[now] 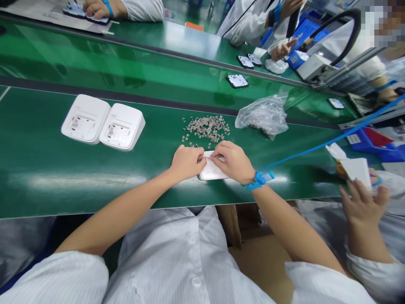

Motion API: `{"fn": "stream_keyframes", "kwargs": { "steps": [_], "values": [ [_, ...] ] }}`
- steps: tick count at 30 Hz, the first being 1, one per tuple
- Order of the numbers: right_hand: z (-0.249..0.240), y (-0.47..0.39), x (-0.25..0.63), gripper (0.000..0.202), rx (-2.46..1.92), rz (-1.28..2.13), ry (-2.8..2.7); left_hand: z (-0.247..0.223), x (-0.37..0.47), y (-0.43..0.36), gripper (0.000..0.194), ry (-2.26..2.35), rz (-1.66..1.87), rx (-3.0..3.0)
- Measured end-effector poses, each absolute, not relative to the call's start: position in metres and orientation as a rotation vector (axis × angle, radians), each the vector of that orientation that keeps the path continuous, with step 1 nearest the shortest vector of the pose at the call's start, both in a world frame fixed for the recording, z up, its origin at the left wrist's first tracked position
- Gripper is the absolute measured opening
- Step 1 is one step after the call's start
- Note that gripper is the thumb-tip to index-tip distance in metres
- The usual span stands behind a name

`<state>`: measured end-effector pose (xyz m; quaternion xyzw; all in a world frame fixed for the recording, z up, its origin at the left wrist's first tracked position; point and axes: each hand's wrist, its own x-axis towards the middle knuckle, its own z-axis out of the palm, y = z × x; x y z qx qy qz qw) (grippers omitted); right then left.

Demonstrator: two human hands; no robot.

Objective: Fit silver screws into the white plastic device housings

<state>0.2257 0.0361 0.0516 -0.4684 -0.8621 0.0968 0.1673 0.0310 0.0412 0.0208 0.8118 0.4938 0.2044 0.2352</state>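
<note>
On the green table (152, 185) in front of me lies a white plastic housing (211, 172), partly covered by both hands. My left hand (189, 162) rests at its left edge with the fingers curled together; what they pinch, if anything, is too small to tell. My right hand (233, 161), with a blue strap (258, 180) at its wrist, reaches over the housing's right part, thumb and fingertips pressed together near the left fingertips. Just beyond the hands is a loose pile of small metal pieces (209, 128).
Two white housings (85, 119) (122, 126) stand side by side at left. A clear plastic bag (264, 115) lies right of the pile. Beyond runs a green belt with a device (238, 81). Other people work across it and at right; a blue cord (316, 143) stretches rightward.
</note>
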Motion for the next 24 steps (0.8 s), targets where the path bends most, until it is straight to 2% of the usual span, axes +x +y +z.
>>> {"fn": "stream_keyframes", "kwargs": {
  "steps": [17, 24],
  "values": [
    [0.06, 0.04, 0.224, 0.01, -1.404, 0.305, -2.53, 0.025, 0.034, 0.043, 0.024, 1.406, 0.521, 2.178],
    [0.06, 0.041, 0.217, 0.016, -1.524, 0.229, -2.532, 0.023, 0.035, 0.045, 0.034, 1.393, 0.543, 2.168]
  ]
}}
